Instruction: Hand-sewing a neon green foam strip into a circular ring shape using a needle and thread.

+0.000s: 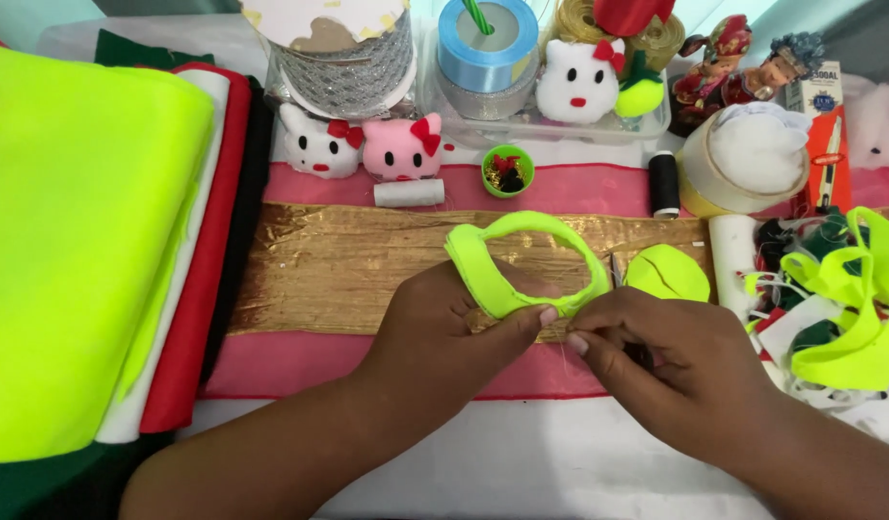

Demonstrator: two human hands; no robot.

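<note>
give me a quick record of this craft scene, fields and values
left hand: holds neon green felt ring
right hand: pinches the ring's lower edge
surface: gold cloth over pink cloth
right of ring: green felt disc
left side: felt stack
behind: two cat plushies, blue ribbon roll, black thread spool

We see 2 bare forearms coming in from the bottom edge, with no sleeves, watch or bracelet on them. Our left hand and right hand wear no gloves and no rings. The fingernails that show are short, pale and unpainted.
</note>
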